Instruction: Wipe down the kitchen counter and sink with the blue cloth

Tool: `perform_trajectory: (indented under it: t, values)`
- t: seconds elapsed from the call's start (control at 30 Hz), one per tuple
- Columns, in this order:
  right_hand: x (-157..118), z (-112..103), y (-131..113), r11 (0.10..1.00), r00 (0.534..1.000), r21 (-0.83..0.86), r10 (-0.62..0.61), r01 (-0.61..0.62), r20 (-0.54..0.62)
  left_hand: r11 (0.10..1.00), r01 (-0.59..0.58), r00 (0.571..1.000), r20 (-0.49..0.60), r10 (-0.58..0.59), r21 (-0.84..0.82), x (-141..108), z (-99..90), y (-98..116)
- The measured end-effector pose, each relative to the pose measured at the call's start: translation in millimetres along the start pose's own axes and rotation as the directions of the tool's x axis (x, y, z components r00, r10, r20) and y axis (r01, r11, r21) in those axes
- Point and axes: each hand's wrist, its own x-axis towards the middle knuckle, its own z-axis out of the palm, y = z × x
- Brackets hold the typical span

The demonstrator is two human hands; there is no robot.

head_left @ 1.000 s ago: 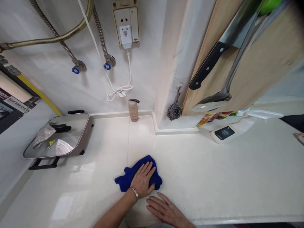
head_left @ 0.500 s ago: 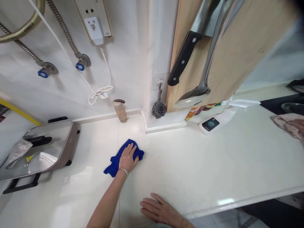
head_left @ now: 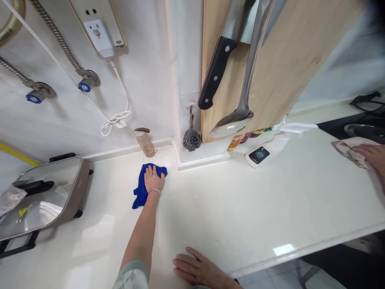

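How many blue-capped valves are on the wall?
2: one valve at the far left edge of the wall, the other valve to its right, below the socket. More may lie outside the frame.

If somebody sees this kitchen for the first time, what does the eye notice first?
The blue cloth stands out on the pale counter, pressed flat under the left hand near the wall. The right hand lies flat at the front edge. Above, a black-handled knife hangs against a wooden board.

Blue cloth (head_left: 141, 190) on a cream-white counter (head_left: 240, 208)
Black knife handle (head_left: 214, 74) against a pale wood board (head_left: 288, 68); blue valve caps (head_left: 84, 86) on the white far wall (head_left: 60, 116)
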Motion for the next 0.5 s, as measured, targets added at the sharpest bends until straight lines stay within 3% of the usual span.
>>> perform_trajectory:
  t: [0.2, 0.33, 0.5]
  values:
    - [0, 16, -8, 0.997, 0.986, 0.004, 0.071, -0.071, -0.149, 0.999, -0.037, 0.998, 0.054, 0.037, -0.005, 5, 7.1, 24]
    - [2, 17, -10, 0.994, 0.984, 0.046, 0.104, -0.098, -0.145, 0.993, -0.118, 0.989, 0.089, 0.12, -0.028, -4, 10.9, 41]
    - [0, 18, -11, 0.998, 0.988, 0.023, 0.061, -0.058, -0.139, 0.981, -0.185, 0.974, 0.119, 0.191, -0.063, -23, 11.9, 57]
